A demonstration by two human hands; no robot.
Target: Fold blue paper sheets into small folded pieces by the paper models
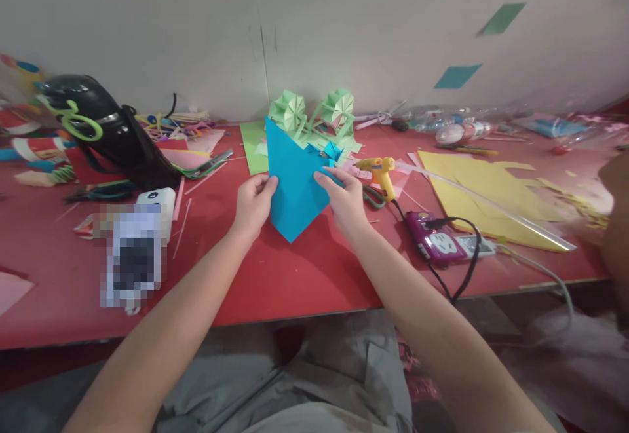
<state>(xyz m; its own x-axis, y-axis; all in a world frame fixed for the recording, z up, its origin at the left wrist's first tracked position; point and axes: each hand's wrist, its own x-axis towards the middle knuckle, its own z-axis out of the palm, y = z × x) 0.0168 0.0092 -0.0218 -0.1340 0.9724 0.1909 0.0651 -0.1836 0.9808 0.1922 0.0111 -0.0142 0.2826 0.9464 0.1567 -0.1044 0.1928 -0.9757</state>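
A folded sheet of blue paper (295, 190) is held up between my two hands, above the red table. My left hand (255, 204) pinches its left edge between thumb and fingers. On the right edge, my right hand (341, 197) grips the paper the same way, thumb in front. Small blue folded pieces (331, 152) show just behind the sheet's right side. Farther back stand two light green folded-paper wheel shapes (289, 111) on green paper, partly hidden by the blue sheet.
A yellow glue gun (382, 174) stands right of my hands, its cord running near a purple power strip (435, 240). Yellow sheets (472, 190) and a clear stick (521, 213) lie farther right. At left are a black bottle (111, 131) and a phone (162, 200).
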